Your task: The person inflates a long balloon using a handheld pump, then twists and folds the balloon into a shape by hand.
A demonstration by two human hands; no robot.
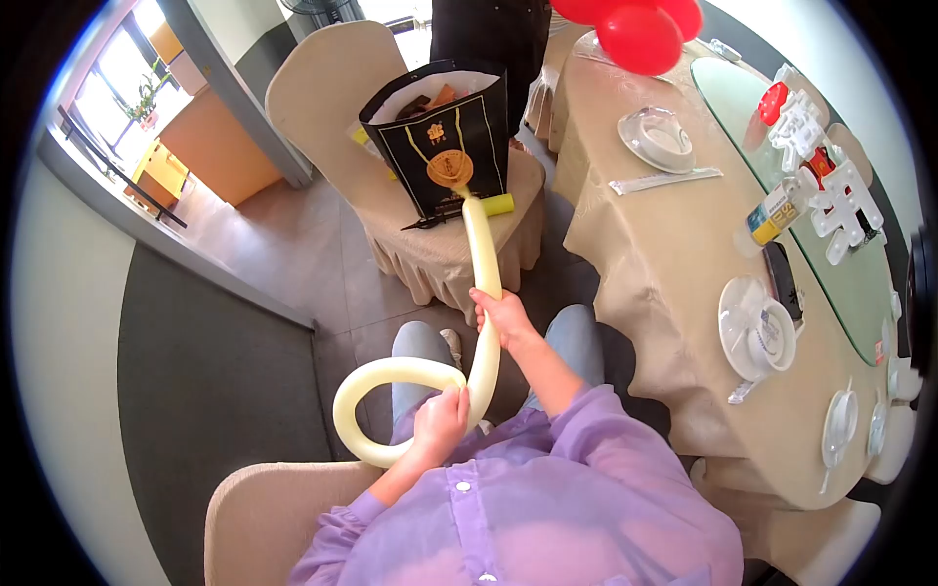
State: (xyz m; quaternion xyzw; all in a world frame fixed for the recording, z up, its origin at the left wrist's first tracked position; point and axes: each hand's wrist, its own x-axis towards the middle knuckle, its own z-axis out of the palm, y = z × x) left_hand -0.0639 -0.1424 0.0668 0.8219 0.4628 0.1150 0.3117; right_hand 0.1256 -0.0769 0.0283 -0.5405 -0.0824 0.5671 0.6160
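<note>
A long pale yellow modelling balloon (479,249) stretches upward from my lap, with its thin uninflated tip pointing at the chair ahead. Its lower part bends round into a large loop (357,391) on the left. My left hand (442,425) is closed where the loop's end meets the straight length, pinching the balloon there. Higher up, my right hand (503,317) wraps around the straight part, thumb on top. Beyond the tip stands a black paper bag (440,137) with an orange emblem, and a yellow-green cylinder (498,204) lies beside it.
The bag stands on a cloth-covered chair (327,88). To the right, a table with a beige cloth (650,254) holds wrapped tableware (757,327), a yellow-labelled container (772,215) and a glass turntable (733,107). Red balloons (640,39) hang near a person in black (489,34).
</note>
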